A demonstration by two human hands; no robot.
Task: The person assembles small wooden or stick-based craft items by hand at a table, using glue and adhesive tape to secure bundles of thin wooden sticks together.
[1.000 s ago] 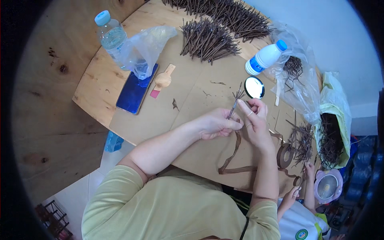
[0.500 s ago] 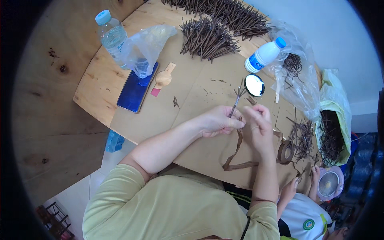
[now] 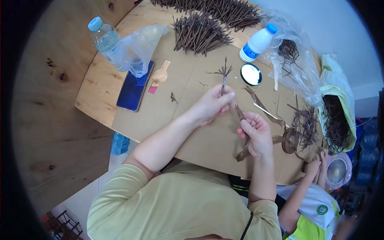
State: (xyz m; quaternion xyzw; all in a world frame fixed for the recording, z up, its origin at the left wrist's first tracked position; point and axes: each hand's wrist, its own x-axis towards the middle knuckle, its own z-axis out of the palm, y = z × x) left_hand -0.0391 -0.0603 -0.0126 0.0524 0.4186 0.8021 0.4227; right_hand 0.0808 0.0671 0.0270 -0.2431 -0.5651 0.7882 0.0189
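Observation:
Between its thumb and fingers my left hand (image 3: 214, 105) pinches a thin brown twig (image 3: 224, 76), upright, with several small branches splaying at its top. A hand's width to the right, my right hand (image 3: 256, 132) is closed on a brown tape strip (image 3: 239, 111), whose free end points up toward the left hand. The strip's other part hangs below the right hand and seems to run toward a brown tape roll (image 3: 289, 143). A small gap lies between the hands.
Several twig bundles (image 3: 202, 34) lie at the back. A white bottle (image 3: 258, 43), round dish (image 3: 251, 75), phone (image 3: 134, 90), clear bottle (image 3: 107, 42) and plastic bag (image 3: 140, 48) stand around. Loose twigs (image 3: 306, 126) and a filled sack (image 3: 338, 120) sit right, near another person's hands (image 3: 318, 164).
My hands have drawn apart; the right moved down with the tape strip, and the left moved up and left with the twig. The other person's hands have come together.

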